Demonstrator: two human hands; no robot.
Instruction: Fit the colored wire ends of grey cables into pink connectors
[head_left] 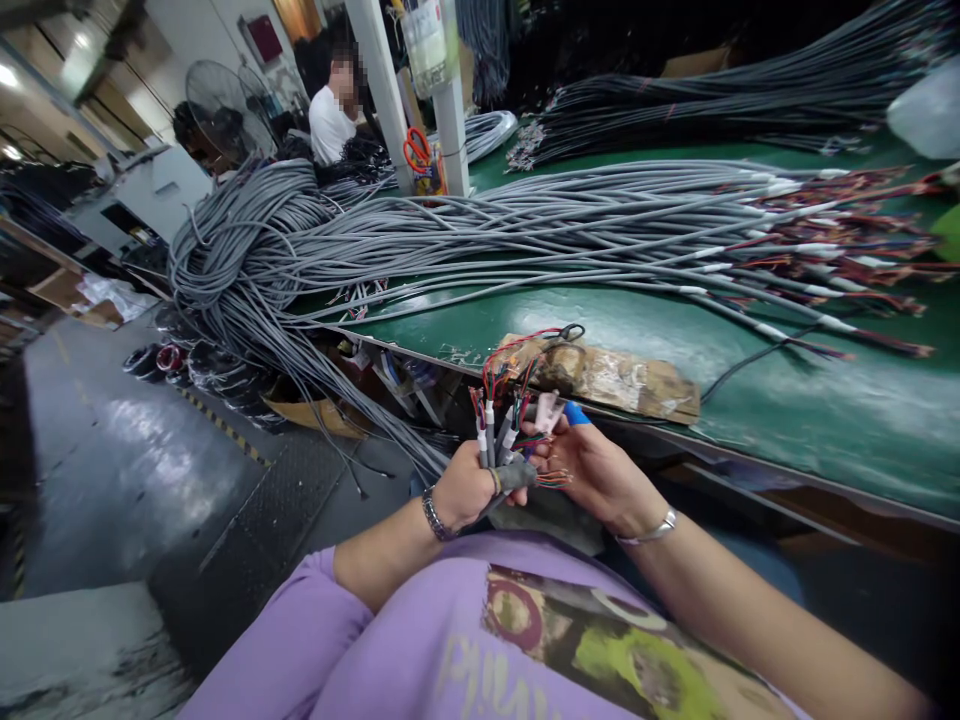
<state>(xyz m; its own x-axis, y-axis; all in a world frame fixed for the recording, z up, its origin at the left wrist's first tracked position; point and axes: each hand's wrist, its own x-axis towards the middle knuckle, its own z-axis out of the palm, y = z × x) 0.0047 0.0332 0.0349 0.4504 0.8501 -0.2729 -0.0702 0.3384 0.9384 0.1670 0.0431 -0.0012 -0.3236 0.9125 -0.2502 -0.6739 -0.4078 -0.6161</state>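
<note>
My left hand (466, 484) is closed around a small bunch of grey cables (490, 445), their ends pointing up and to the right. Its thumb wears a dark grey cover. White sleeves band the cable ends, and thin red, black, green and orange wires (489, 378) fan out past them. Close by on the right, my right hand (607, 480) has its fingers curled at the wires of one cable end, beside a whitish flap (549, 411). Blue tape (576, 413) wraps a fingertip of this hand. What exactly its fingers pinch is partly hidden.
On the green table (637, 325), a wooden block (619, 382) wrapped in tape lies at the near edge. A long bundle of grey cables (487, 235) stretches behind it, hanging over the left edge. Orange-handled scissors (416, 150) hang on a post. A person (330, 125) sits farther back.
</note>
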